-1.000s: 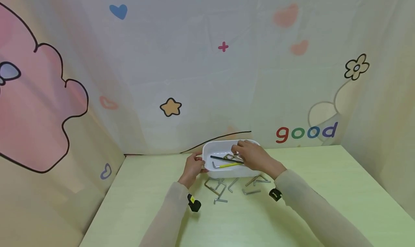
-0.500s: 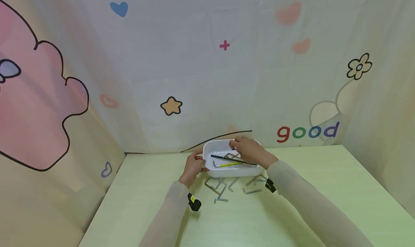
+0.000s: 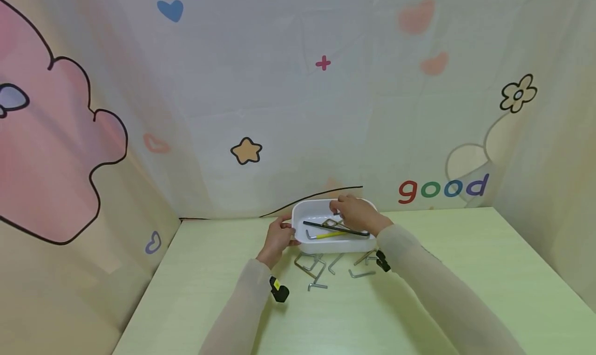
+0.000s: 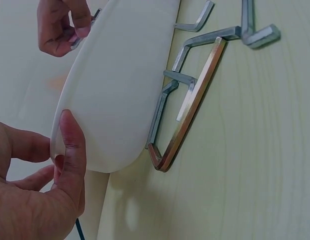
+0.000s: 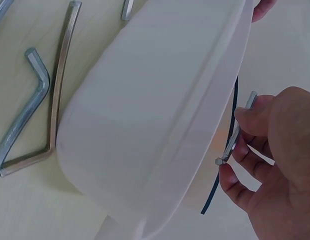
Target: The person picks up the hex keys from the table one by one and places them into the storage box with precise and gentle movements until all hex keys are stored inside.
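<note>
My left hand pinches the left end of a white plastic tray, thumb outside the rim in the left wrist view. My right hand is over the tray's right half. Between its thumb and fingers it holds a small silver hex key, seen best in the right wrist view. Inside the tray lie a long black hex key, one with a yellow sleeve and some brass-coloured ones, partly behind the right hand.
Several loose hex keys lie on the pale green table in front of the tray, among them a silver one and a bronze-toned one against the tray's side. A printed curtain hangs directly behind the tray.
My right hand and forearm have shifted a little left and away from me over the tray, uncovering the black hex key's right end. The left hand keeps its hold on the rim.
</note>
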`<state>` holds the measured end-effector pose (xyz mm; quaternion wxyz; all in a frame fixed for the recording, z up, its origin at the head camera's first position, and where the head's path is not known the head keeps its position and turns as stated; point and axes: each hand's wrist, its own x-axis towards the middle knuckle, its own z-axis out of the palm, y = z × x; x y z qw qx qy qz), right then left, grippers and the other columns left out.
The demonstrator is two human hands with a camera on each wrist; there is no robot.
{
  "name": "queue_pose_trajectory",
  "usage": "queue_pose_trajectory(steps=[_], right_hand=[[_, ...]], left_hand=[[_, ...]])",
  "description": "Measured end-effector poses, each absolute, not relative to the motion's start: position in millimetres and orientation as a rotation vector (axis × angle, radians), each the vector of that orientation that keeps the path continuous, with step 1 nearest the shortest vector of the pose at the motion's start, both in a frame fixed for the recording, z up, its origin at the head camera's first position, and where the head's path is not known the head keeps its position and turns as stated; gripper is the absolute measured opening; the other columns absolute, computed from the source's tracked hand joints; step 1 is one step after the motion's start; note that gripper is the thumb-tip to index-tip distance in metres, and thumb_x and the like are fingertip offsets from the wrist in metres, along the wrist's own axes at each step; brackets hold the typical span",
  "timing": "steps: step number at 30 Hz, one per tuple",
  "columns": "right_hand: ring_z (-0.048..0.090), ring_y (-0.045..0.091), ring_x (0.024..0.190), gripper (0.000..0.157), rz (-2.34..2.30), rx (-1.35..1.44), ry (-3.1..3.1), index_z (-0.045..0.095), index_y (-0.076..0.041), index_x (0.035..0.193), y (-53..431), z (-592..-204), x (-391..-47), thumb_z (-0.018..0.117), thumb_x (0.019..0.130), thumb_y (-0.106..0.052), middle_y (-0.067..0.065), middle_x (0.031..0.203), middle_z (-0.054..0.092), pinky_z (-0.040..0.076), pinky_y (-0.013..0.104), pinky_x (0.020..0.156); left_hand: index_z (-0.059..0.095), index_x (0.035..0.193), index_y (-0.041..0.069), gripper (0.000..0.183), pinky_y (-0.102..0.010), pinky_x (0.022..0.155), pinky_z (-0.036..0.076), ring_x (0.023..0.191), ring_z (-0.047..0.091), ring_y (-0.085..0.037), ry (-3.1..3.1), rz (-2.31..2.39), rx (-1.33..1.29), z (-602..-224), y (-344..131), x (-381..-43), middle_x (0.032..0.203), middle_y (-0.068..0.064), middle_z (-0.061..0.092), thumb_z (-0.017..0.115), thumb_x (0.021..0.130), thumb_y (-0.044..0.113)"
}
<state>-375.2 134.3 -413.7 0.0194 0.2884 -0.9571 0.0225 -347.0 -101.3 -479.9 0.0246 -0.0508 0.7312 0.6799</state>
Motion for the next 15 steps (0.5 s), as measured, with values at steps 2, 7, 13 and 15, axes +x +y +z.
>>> queue_pose_trajectory(steps=[2, 7, 13, 15], right_hand=[[0.056, 0.022, 0.093, 0.023, 0.071, 0.889, -2.972, 0.061, -0.019, 0.112, 135, -417, -377, 0.056, 0.095, -0.006, 0.003, 0.104, 0.059, 0.053, 0.04, 0.082], [0.055, 0.021, 0.089, 0.022, 0.133, 0.915, -2.976, 0.061, -0.016, 0.112, 136, -425, -381, 0.056, 0.094, -0.004, 0.004, 0.101, 0.06, 0.052, 0.04, 0.083], [0.054, 0.019, 0.085, 0.024, 0.2, 0.914, -3.013, 0.059, -0.014, 0.114, 135, -432, -383, 0.057, 0.093, -0.003, 0.004, 0.1, 0.061, 0.053, 0.039, 0.083], [0.054, 0.019, 0.085, 0.023, 0.198, 0.903, -3.015, 0.06, -0.014, 0.114, 135, -433, -383, 0.056, 0.093, -0.003, 0.004, 0.099, 0.061, 0.052, 0.039, 0.083]], left_hand=[[0.051, 0.137, 0.002, 0.049, -0.025, 0.06, 0.061, 0.087, 0.06, -0.027, 2.262, 2.105, -0.159, -480, -101, -347, 0.096, -0.007, 0.047, 0.053, 0.089, -0.006], [0.051, 0.137, 0.002, 0.048, -0.026, 0.062, 0.061, 0.086, 0.06, -0.026, 2.265, 2.095, -0.164, -479, -102, -346, 0.096, -0.007, 0.047, 0.053, 0.09, -0.005], [0.049, 0.138, 0.002, 0.047, -0.028, 0.064, 0.062, 0.086, 0.059, -0.025, 2.265, 2.087, -0.147, -480, -102, -345, 0.096, -0.007, 0.047, 0.052, 0.092, -0.005], [0.049, 0.138, 0.002, 0.047, -0.027, 0.064, 0.062, 0.086, 0.059, -0.025, 2.258, 2.094, -0.144, -479, -102, -346, 0.096, -0.007, 0.047, 0.052, 0.091, -0.005]])
